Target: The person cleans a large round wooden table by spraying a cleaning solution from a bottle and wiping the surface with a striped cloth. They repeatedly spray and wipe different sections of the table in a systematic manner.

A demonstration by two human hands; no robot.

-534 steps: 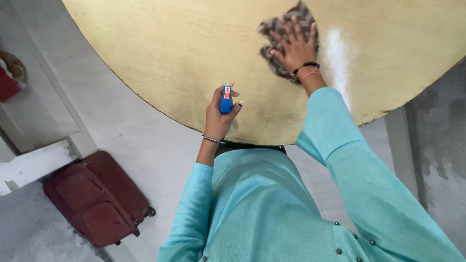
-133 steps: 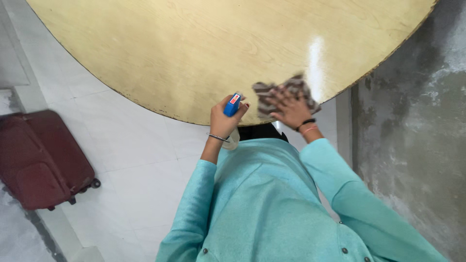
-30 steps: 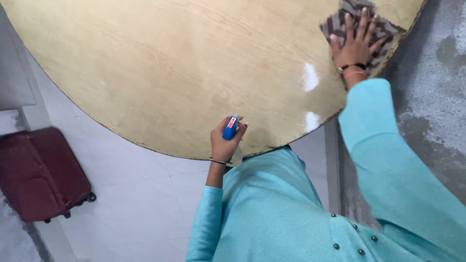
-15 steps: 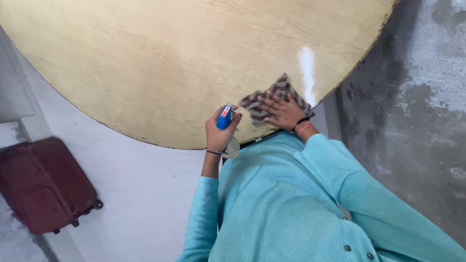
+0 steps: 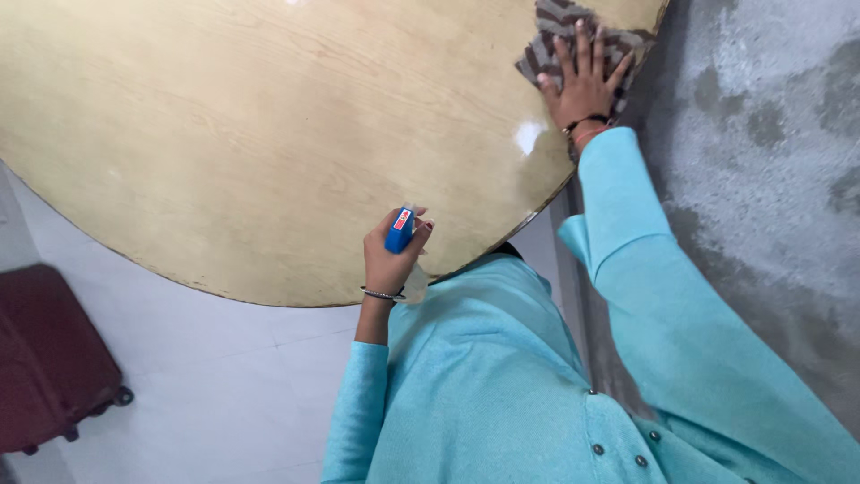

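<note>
A round, pale wooden table [image 5: 224,134] fills the upper left of the head view. My right hand [image 5: 584,85] presses flat, fingers spread, on a brown and grey checked cloth [image 5: 557,38] at the table's far right edge. My left hand [image 5: 389,255] is closed around a spray bottle with a blue top [image 5: 399,230], held upright over the table's near edge. Both arms wear turquoise sleeves.
A dark red wheeled suitcase [image 5: 45,358] lies on the white tiled floor [image 5: 197,394] at the lower left. A rough grey concrete wall [image 5: 761,134] runs along the right, close to the table's edge.
My right hand has slid the cloth from the table's near edge out to its far right edge. The left hand still holds the spray bottle in about the same place.
</note>
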